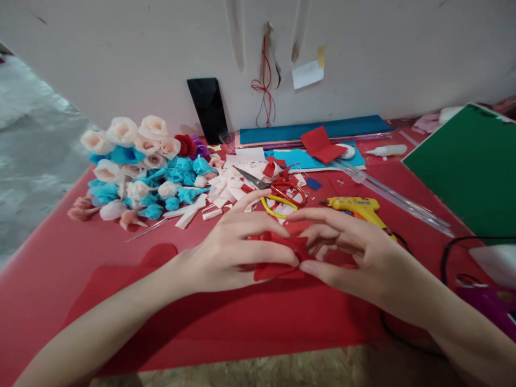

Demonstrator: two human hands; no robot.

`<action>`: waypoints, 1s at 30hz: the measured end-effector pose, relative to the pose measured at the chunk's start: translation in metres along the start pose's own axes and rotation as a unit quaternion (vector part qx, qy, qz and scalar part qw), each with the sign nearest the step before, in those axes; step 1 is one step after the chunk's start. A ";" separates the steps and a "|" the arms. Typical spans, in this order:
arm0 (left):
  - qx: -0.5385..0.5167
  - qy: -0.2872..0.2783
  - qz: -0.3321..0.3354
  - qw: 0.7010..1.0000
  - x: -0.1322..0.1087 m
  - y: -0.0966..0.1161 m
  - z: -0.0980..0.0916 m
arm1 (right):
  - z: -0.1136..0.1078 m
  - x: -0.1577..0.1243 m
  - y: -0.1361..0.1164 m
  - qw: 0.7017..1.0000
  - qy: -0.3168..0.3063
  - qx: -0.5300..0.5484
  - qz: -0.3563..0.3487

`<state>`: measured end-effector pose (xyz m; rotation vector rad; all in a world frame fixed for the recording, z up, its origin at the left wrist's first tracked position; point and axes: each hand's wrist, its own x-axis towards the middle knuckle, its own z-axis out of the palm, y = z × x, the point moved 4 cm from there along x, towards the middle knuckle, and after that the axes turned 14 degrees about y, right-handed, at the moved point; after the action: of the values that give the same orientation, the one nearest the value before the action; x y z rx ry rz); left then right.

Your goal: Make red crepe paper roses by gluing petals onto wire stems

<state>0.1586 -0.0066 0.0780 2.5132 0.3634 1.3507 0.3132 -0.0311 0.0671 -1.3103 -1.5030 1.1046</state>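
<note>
My left hand (226, 250) curls around folded red crepe paper (278, 270), its fingers partly covering it. From the other side, the thumb and fingers of my right hand (358, 247) close on the edge of that same paper. The paper looks like gathered petals, though its exact shape is partly hidden by the fingers. Just beyond my fingertips lie scissors (296, 188) with red and yellow handles, their blades slightly apart. Beneath my wrists a larger red paper sheet (226, 317) spreads over the table's near side.
Peach and blue paper flowers (121, 131) are heaped at the left beside pale paper scraps (226, 185). A yellow glue gun (355, 204) lies right, its cable curving nearby. A black phone (208, 110) leans on the wall. A green board (467, 166) stands at the far right.
</note>
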 end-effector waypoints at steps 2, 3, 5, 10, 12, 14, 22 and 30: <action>-0.002 0.003 -0.003 1.000 -0.001 0.000 0.001 | 0.000 0.001 0.001 1.000 -0.011 -0.002 0.007; -0.002 0.005 -0.003 1.000 -0.001 -0.001 0.001 | 0.001 0.001 0.002 1.000 -0.017 -0.003 0.008; -0.004 0.006 -0.003 1.000 -0.002 -0.001 0.003 | 0.001 0.001 0.003 1.000 -0.026 -0.006 0.015; -0.012 0.018 -0.005 1.000 -0.001 -0.003 0.003 | -0.004 0.003 0.005 0.999 -0.019 -0.019 0.041; -0.007 0.023 -0.009 1.000 -0.001 -0.003 0.001 | -0.009 0.006 0.005 0.999 -0.007 -0.026 0.044; -0.001 0.019 -0.013 1.000 -0.001 -0.003 -0.001 | -0.015 0.010 0.005 0.998 0.002 -0.037 0.043; -0.034 -0.042 -0.044 0.998 -0.016 0.002 -0.002 | -0.020 0.015 0.001 0.999 -0.006 -0.046 0.021; -0.023 -0.007 -0.051 0.998 -0.020 0.004 -0.014 | -0.016 0.016 0.004 0.992 0.037 -0.118 -0.027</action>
<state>0.1368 -0.0159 0.0711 2.4306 0.4443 1.2871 0.3282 -0.0135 0.0679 -1.4449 -1.6402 0.8542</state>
